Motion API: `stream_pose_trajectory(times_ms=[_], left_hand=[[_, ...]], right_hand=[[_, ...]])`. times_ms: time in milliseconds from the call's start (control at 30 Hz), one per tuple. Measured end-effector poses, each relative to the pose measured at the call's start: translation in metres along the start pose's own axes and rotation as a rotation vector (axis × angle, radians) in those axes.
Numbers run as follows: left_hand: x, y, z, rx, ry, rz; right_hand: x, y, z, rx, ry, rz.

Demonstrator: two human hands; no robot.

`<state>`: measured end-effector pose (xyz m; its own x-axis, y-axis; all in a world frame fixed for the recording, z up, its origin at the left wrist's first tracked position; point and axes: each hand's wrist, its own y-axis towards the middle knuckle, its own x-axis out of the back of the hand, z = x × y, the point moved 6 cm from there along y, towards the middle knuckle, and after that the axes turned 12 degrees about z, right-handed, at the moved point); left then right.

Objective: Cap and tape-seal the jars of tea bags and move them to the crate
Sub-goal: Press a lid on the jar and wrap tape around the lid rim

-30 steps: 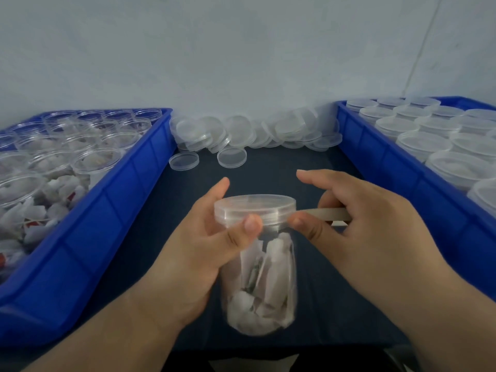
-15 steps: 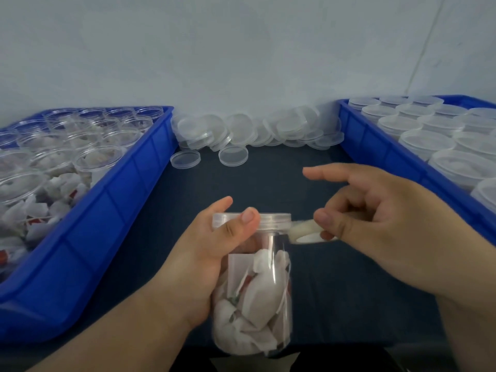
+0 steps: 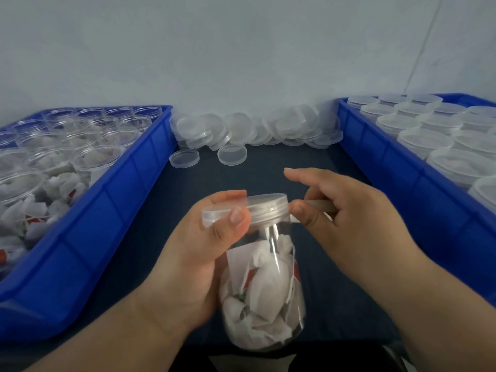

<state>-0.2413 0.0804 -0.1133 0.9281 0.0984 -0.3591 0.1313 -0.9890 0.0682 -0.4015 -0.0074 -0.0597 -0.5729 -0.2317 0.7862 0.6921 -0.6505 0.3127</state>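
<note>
**Mia:** What shows in the head view?

**Tom:** A jar [image 3: 264, 285] full of white tea bags [image 3: 268, 280]. It is up in the air over the dark table [image 3: 268, 167] and tipped a little. A clear cap [image 3: 265, 208] sits on top.

**Mia:** Who holds the jar?

**Tom:** The left hand [image 3: 198, 253]. Its fingers wrap round the jar from the left. Its thumb presses on the side of the cap.

**Mia:** And the other hand?

**Tom:** The right hand [image 3: 346, 218] is just right of the jar. Its thumb and a bent finger pinch a pale bit of tape [image 3: 320, 204]. The thumb tip touches the cap's edge. The pointing finger sticks out straight behind the jar's top. The two hands do not touch each other.

**Mia:** Is the tape stuck to the jar?

**Tom:** I cannot tell. The thumb hides that spot.

**Mia:** What is left of the jar?

**Tom:** The left crate [image 3: 88, 224]. It is blue and holds open jars [image 3: 94, 159] with tea bags.

**Mia:** And right of the jar?

**Tom:** The right crate [image 3: 402, 189], also blue, packed with capped jars [image 3: 429, 140].

**Mia:** Behind the jar?

**Tom:** Loose caps [image 3: 241, 130] piled by the wall. Two lie flat, nearer the jar.
</note>
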Motion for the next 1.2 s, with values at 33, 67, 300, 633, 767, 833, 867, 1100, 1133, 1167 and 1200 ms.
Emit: stream_pose_trajectory(times_ms=[33,67,300,633,767,833,867,1100,1133,1167,1200], left_hand=[[0.002,0.0,0.0,0.003,0.013,-0.004],[0.002,0.0,0.001,0.009,0.028,-0.002],[0.009,0.002,-0.003,-0.04,0.181,0.0],[0.01,0.006,-0.006,-0.008,0.262,-0.053],[0.009,0.003,-0.006,0.024,0.153,-0.04],[0.008,0.003,-0.002,0.043,0.096,-0.036],[0.008,0.002,-0.001,0.042,0.076,-0.043],[0.001,0.0,-0.001,-0.017,0.026,-0.002],[0.0,-0.001,-0.001,-0.023,0.017,0.009],[-0.001,-0.001,-0.001,-0.031,0.012,0.018],[0.0,-0.001,-0.002,-0.039,0.015,0.023]], right_hand=[[-0.004,0.001,-0.001,-0.008,0.011,0.005],[-0.007,0.001,-0.002,-0.017,0.023,0.013],[-0.008,-0.003,0.001,-0.002,-0.036,-0.004],[0.01,-0.01,0.018,-0.032,-0.041,0.134],[0.026,-0.01,0.011,-0.004,0.137,0.219],[0.032,-0.011,0.01,0.019,0.163,0.201],[0.033,-0.011,0.009,0.024,0.161,0.194],[0.025,-0.007,-0.002,-0.007,0.12,0.052],[0.023,-0.006,-0.002,-0.005,0.109,0.036],[0.021,-0.006,-0.001,-0.001,0.094,0.024],[0.019,-0.005,-0.001,0.003,0.08,0.019]])
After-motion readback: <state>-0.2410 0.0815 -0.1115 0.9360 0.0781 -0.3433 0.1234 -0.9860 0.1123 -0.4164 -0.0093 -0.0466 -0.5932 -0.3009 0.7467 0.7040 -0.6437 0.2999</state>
